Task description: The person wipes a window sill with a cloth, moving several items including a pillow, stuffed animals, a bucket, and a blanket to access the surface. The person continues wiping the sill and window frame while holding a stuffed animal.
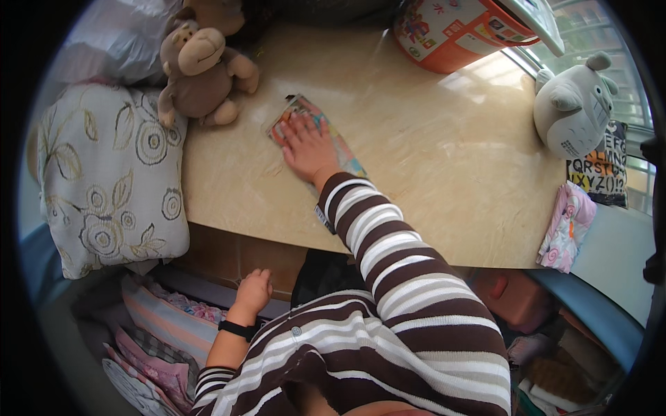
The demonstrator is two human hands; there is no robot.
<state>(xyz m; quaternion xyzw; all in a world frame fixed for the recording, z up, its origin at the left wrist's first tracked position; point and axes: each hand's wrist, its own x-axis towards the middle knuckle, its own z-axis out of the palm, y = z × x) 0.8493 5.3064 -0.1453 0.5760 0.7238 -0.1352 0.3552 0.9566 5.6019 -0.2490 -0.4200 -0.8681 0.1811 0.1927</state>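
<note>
My right hand lies palm down on a flat, colourful printed packet, fingers spread. The packet rests on a cream, marble-patterned tabletop; its middle is hidden by the hand and its near end by my striped sleeve. A small dark, flat item with a printed label shows beside the sleeve, mostly covered. My left hand hangs below the table's front edge, near my body. Its fingers are curled in, with nothing seen in them. A black band circles that wrist.
A plush monkey and a floral cushion stand at left. An orange bucket is at the back, a grey plush toy at right. Nearby are a letter-printed bag and a folded pink pack. Folded cloths lie below.
</note>
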